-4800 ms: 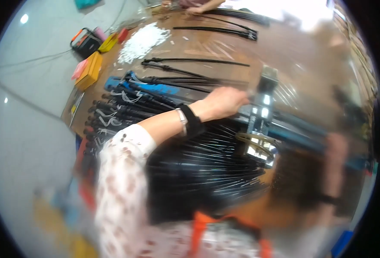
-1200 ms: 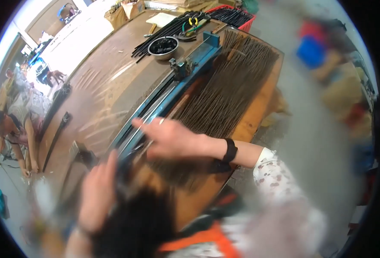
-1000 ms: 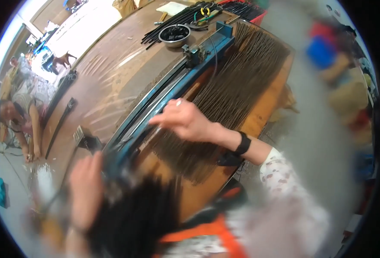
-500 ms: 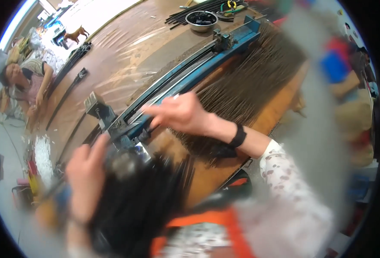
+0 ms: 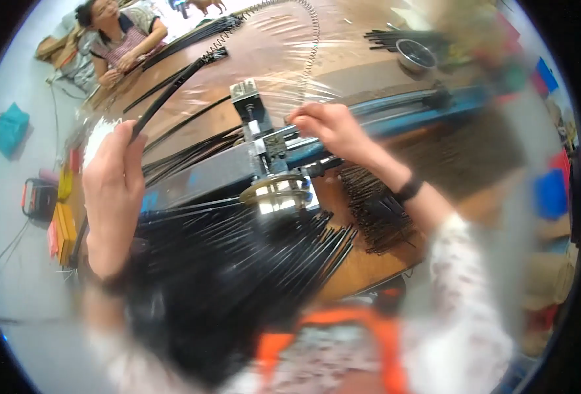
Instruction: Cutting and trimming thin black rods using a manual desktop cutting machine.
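My left hand [image 5: 113, 187] is closed round a slim black tube [image 5: 172, 95], raised at a slant. From the tube's far end a thin coil spring [image 5: 315, 29] arches over the table and comes down to my right hand [image 5: 330, 128]. The fingers there are pinched where the spring ends, just right of the bench machine's metal head [image 5: 257, 125]. A round brass-coloured disc [image 5: 274, 188] sits on the machine's near side. Below it lies a big bundle of black rods [image 5: 238, 262], partly blurred.
The machine's blue rail [image 5: 395, 118] runs off to the right. Many dark coil springs [image 5: 376, 210] lie in front of it. A metal bowl [image 5: 416, 56] stands at the back. Another person [image 5: 126, 39] sits at the far left. A teal bag [image 5: 9, 130] lies on the floor.
The view has swung left, so the machine appears farther right. My left hand has risen with the black tube, and the arching spring has come into sight. My right hand remains beside the machine head.
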The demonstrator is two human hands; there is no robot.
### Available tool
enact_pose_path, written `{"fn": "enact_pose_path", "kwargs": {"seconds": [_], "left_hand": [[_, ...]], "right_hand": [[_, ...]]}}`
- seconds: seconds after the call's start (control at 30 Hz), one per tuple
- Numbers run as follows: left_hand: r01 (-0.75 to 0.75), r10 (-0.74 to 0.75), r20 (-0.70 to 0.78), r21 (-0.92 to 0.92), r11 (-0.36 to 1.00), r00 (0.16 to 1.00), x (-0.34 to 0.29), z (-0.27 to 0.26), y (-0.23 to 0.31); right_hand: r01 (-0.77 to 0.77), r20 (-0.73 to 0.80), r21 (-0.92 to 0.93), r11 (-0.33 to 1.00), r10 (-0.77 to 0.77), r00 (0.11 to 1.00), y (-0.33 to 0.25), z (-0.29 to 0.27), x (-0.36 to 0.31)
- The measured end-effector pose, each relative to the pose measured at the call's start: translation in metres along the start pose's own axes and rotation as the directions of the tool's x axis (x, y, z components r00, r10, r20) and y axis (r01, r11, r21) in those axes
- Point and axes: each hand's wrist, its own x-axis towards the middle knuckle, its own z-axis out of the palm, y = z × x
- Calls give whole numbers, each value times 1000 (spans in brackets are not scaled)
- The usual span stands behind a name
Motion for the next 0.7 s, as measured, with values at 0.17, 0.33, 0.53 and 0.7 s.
{"fn": "enact_pose_path", "kwargs": {"seconds": [0.17, 0.33, 0.53, 0.7], "left_hand": [[149, -149, 50, 5, 989, 988, -47, -17, -31], [268, -275, 116, 68, 961, 954, -98, -42, -54], [288, -287, 100, -2, 958, 953, -94, 2, -58], [292, -297, 190, 58, 955, 936, -103, 21, -68]], "right_hand": [[393, 107, -210, 895, -378, 919, 15, 54, 56], [417, 284, -301, 858, -336, 898, -15, 67, 69], [569, 314, -586, 577, -486, 816, -15, 70, 71], [398, 111, -787, 472, -526, 843, 53, -35, 11]]}}
